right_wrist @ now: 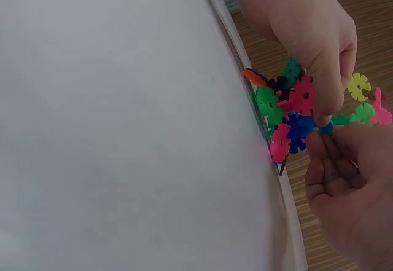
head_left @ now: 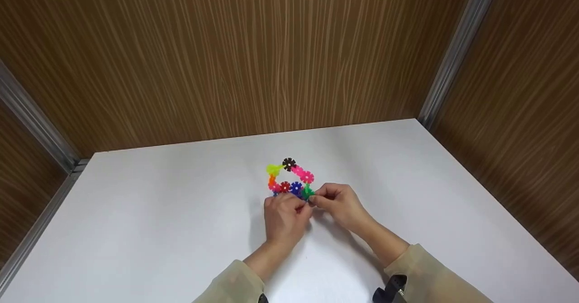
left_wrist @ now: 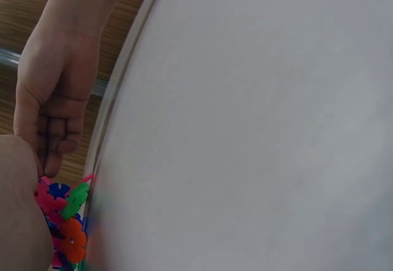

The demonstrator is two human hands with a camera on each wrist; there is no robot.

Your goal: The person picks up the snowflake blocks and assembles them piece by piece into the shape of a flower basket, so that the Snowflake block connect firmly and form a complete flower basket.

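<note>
A structure of interlocking plastic snowflake discs [head_left: 284,187] stands over the white table, with a loop of yellow, black and pink discs rising at its top. My left hand [head_left: 286,217] grips its near side, the fingers hiding part of it. From the right, my right hand [head_left: 344,205] pinches the structure's edge between thumb and index finger, beside a green disc [head_left: 307,193]. In the right wrist view the fingertips of both hands meet at a blue disc [right_wrist: 325,127]. Pink, green and orange discs [left_wrist: 74,240] show below the hands in the left wrist view.
The white tabletop [head_left: 158,230] spreads around the hands. Wood-grain panels [head_left: 253,59] stand at the back and on both sides, with metal strips [head_left: 461,45] at the corners. A black strap device [head_left: 392,289] sits at the right sleeve.
</note>
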